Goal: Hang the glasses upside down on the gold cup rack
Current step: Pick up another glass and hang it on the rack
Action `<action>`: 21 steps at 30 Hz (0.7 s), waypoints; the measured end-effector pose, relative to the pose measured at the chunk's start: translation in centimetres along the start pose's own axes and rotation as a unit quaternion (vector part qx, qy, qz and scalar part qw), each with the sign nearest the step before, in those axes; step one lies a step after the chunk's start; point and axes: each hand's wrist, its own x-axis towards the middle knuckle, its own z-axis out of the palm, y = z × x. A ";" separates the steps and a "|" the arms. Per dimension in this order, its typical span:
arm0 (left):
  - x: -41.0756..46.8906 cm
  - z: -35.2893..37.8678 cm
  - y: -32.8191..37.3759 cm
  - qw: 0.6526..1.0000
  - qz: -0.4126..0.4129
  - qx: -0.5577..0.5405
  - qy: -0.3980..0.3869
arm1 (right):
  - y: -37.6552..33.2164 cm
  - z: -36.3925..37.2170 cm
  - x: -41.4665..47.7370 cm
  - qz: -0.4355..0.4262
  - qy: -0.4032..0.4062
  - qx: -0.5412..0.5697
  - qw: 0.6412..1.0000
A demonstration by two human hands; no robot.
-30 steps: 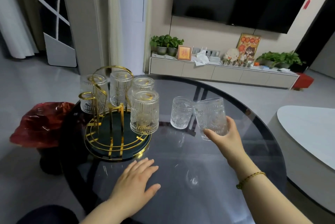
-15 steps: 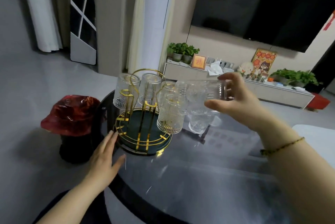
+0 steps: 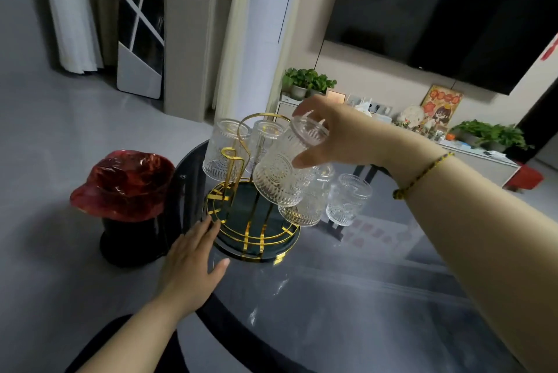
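1. Right hand [image 3: 338,134] clamped on a ribbed glass [image 3: 283,167], tilted mouth-down over the gold cup rack [image 3: 250,221].
2. Left hand [image 3: 193,261] flat, fingers spread, touching the rack's base rim at the table [image 3: 347,297] left edge.
3. One upright glass [image 3: 348,199] stands just right of the rack.
4. Near table area is bare.

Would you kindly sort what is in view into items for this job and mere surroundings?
Job: tilted ribbed clear glass in right hand; gold wire cup rack; upright glass on table; left hand.
Surroundings: red-lined bin; potted green plants; black wall television.
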 end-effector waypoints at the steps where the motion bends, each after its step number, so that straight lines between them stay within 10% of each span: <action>1: 0.0 0.0 -0.1 1.000 0.004 -0.008 0.003 | -0.3 0.2 0.5 0.001 -0.012 -0.011 1.000; 21: 0.1 0.5 -1.0 0.999 -0.003 -0.030 0.020 | 0.3 6.4 3.9 0.008 -0.134 -0.021 0.991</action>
